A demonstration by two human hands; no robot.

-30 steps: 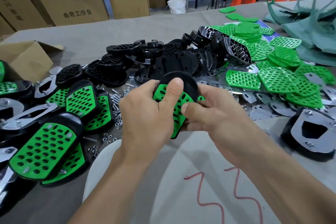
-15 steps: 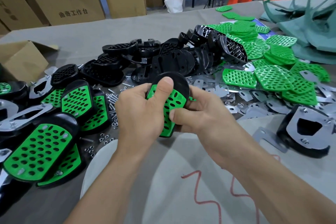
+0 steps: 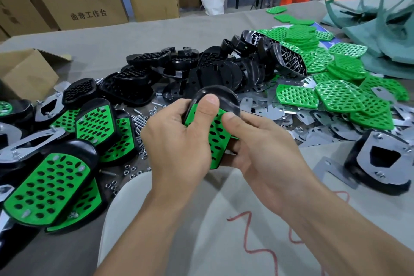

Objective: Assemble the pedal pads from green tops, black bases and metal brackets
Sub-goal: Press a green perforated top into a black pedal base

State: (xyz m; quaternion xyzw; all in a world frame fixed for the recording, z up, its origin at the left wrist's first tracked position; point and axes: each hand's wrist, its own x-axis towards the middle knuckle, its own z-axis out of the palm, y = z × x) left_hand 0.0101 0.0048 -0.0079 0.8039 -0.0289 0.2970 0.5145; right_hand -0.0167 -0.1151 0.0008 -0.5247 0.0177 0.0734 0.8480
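Note:
Both my hands hold one pedal pad above the table's near middle: a green perforated top (image 3: 216, 136) laid in a black base (image 3: 224, 96). My left hand (image 3: 179, 141) grips its left side, thumb pressed on the green top near the upper end. My right hand (image 3: 257, 141) grips the right side, thumb tip on the green top. Loose black bases (image 3: 215, 69) lie heaped behind. Green tops (image 3: 340, 96) are piled to the right. Flat metal brackets (image 3: 322, 132) are scattered under and beside them.
Assembled green-and-black pads (image 3: 49, 186) lie at the left, some face down. Screws and nuts (image 3: 139, 123) are strewn between them and my hands. An upturned pad with bracket (image 3: 385, 159) sits at right. An open carton (image 3: 24, 74) stands far left.
The pad stays in both hands at about the same place. My right thumb has moved onto the green top, close to my left thumb.

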